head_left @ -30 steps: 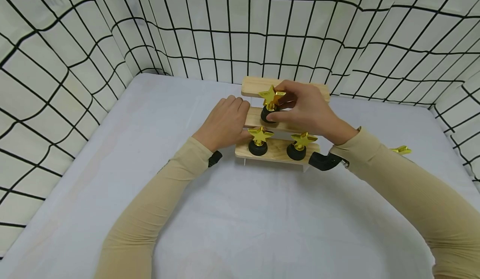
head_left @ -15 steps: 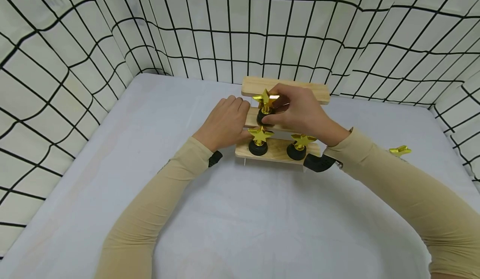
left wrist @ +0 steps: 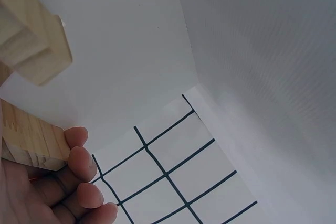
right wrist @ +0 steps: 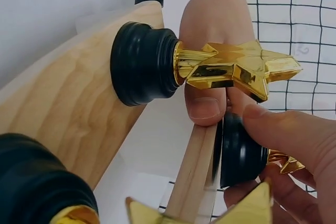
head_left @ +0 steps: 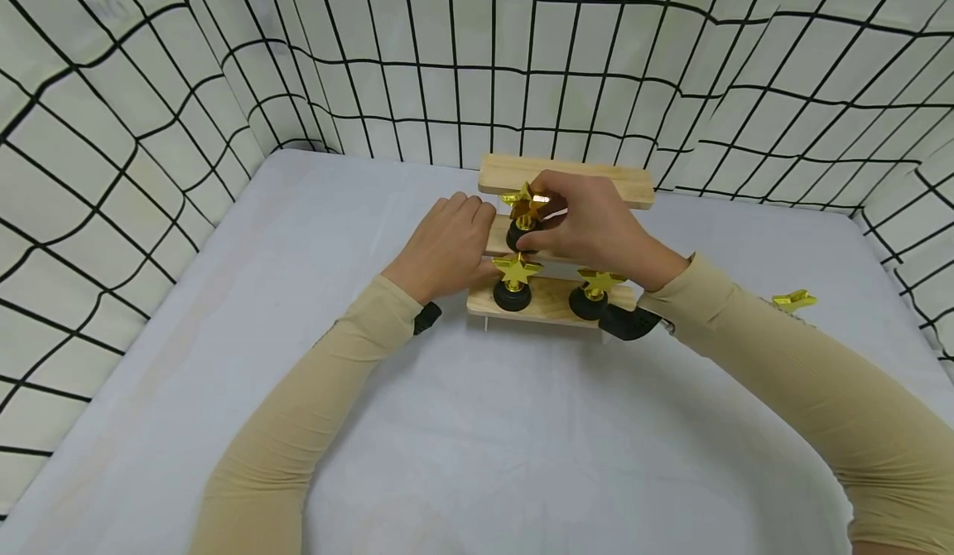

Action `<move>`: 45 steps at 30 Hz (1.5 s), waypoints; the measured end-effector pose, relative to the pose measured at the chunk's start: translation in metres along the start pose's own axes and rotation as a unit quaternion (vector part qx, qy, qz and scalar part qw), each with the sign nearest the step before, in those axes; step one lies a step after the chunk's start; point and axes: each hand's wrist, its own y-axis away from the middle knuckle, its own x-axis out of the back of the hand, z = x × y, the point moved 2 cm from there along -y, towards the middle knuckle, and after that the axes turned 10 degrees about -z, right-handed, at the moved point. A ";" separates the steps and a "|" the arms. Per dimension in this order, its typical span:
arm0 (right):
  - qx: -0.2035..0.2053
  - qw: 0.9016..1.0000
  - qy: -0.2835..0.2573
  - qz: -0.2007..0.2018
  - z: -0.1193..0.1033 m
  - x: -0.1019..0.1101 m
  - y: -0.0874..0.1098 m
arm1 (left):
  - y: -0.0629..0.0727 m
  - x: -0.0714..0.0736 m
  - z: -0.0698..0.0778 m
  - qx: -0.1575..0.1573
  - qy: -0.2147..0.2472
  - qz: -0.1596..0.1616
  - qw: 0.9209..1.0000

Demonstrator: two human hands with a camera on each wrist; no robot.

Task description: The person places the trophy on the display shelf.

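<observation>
A gold star trophy (head_left: 525, 221) is held at the middle shelf (head_left: 503, 236), pinched between thumb and fingers of the right hand (head_left: 592, 219). The shelf's left end is gripped by the left hand (head_left: 447, 247).

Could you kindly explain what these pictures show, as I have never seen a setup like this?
There is no machine here: a person works with two bare hands. The widest picture comes from a camera on the head, looking forward and down; the other two come from cameras worn on each wrist.

On the white surface stands a wooden stand with three stepped boards. The left hand grips the left end of the middle board. The right hand holds a star trophy by its black base at that board. Two similar trophies stand on the lowest board. A gold piece shows farther right, partly hidden by the sleeve.
</observation>
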 end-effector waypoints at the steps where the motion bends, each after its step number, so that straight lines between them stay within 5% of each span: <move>1: -0.001 1.000 0.005 -0.001 0.000 0.000 0.000 | 0.000 0.000 0.000 0.001 0.000 0.000 1.000; 31: -0.017 0.999 -0.029 -0.030 0.000 0.010 0.003 | -0.002 0.006 0.002 0.001 0.007 0.000 1.000; 45: -0.016 0.999 -0.029 -0.014 0.004 0.030 0.018 | -0.003 0.005 0.001 0.014 0.025 -0.033 0.999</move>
